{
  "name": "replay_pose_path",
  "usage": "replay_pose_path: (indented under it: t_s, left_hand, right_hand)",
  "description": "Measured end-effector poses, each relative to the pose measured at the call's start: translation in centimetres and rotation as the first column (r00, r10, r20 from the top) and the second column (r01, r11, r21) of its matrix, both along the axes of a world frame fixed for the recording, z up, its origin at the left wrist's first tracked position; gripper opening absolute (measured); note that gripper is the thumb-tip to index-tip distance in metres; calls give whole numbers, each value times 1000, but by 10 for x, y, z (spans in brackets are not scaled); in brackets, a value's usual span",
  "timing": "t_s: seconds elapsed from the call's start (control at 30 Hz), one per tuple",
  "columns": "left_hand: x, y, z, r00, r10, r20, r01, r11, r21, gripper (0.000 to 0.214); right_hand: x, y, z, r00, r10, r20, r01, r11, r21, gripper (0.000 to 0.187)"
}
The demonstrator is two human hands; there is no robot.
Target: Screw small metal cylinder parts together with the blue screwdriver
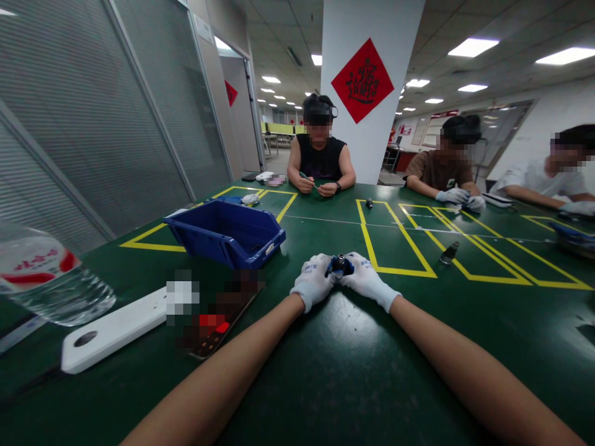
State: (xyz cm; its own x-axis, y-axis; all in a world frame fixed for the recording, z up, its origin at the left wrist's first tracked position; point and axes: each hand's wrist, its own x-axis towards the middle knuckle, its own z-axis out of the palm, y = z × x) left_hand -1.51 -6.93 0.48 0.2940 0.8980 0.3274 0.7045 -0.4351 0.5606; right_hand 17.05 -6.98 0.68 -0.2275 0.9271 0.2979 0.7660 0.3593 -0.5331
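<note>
My left hand (pixel 312 279) and my right hand (pixel 367 279), both in white gloves with blue at the fingers, meet above the green table (pixel 334 371). Between them they hold a small dark cylindrical part (pixel 341 262) with a shiny metal top pointing up. The fingers of both hands are closed around it, and its lower end is hidden. A blue plastic bin (pixel 218 238) stands left of my left hand, with a few dark bits inside. Right of my right hand, a dark cone-shaped piece (pixel 449 253) rests on the table.
A phone (pixel 227 322), a white power strip-like bar (pixel 121 325) and a water bottle (pixel 51 272) lie at left. Another small dark part (pixel 369 203) sits inside yellow tape (pixel 404 271). Three people sit around the table; the one opposite (pixel 320 155) holds a thin tool.
</note>
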Motion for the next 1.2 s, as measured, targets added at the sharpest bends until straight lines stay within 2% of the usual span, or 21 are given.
replay_pose_path:
  t_s: [0.2, 0.27, 0.33, 0.43, 0.5, 0.67, 0.87, 0.97, 1.03, 1.07, 1.13, 1.2]
  left_hand:
    - [-6, 16, 2, 984, -177, 15, 176, 984, 39, 29]
    - [-4, 22, 1, 985, -172, -1, 171, 984, 57, 36]
    - [0, 28, -2, 997, -75, -32, 77, 996, 55, 46]
    - [7, 43, -7, 988, 114, -103, -112, 993, 28, 58]
    - [13, 56, -10, 972, 165, -167, -165, 986, 15, 66]
    - [24, 88, -11, 904, 194, -381, -217, 976, -19, 78]
    - [35, 124, -11, 856, 178, -486, -211, 977, -14, 84]
    - [40, 144, -13, 854, 151, -497, -191, 981, -32, 83]
    - [43, 157, -14, 857, 140, -496, -179, 983, -32, 83]
    - [45, 162, -15, 859, 137, -492, -173, 985, -27, 83]
    - [48, 171, -17, 867, 134, -480, -162, 987, -17, 83]
    - [51, 177, -18, 872, 135, -470, -163, 986, -19, 84]
  right_hand:
    - [6, 7, 0, 990, 143, 7, -143, 988, -61, 46]
    - [8, 16, -6, 996, 53, 67, -56, 998, 33, 44]
    - [11, 32, -12, 990, -100, 103, 84, 986, 146, 49]
    - [18, 65, -18, 960, -251, 122, 226, 956, 188, 52]
    - [22, 91, -19, 934, -316, 165, 288, 942, 172, 46]
    - [21, 154, -12, 832, -457, 314, 451, 887, 95, 49]
    - [5, 227, -9, 762, -485, 429, 511, 857, 64, 63]
    - [2, 257, -12, 769, -522, 369, 531, 843, 85, 80]
    - [2, 273, -15, 813, -511, 277, 499, 858, 118, 89]
    - [3, 280, -17, 847, -480, 227, 459, 877, 141, 88]
    - [5, 293, -20, 908, -393, 146, 368, 914, 168, 74]
    - [8, 307, -24, 934, -347, 84, 330, 928, 172, 58]
